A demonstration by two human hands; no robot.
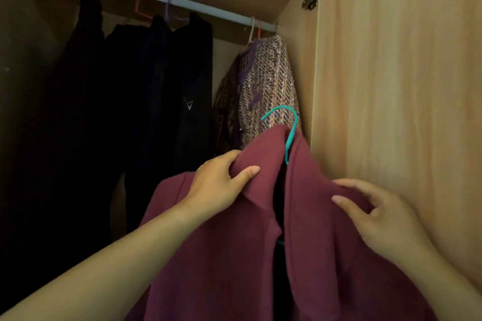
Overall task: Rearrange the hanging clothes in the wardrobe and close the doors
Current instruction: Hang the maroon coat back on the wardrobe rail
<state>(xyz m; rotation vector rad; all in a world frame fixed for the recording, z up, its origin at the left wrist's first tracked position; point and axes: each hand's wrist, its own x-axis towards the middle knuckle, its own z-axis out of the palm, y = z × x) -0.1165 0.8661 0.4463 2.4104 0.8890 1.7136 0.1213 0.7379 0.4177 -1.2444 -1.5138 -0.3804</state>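
Centrally, shirt (pixel 326 255) between left grip (pixel 219 187), right grip (pixel 383 219)

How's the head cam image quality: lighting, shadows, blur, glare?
Head view: dim, warm cast; dark clothes at left sink into near-black shadow, detail lost; maroon shirt, left hand, right hand and door are better lit; slightly soft overall; no strong glare.

No legible text or number is shown; only a small pale V-shaped emblem (pixel 188 106) is seen on a dark hanging garment (pixel 194 60).
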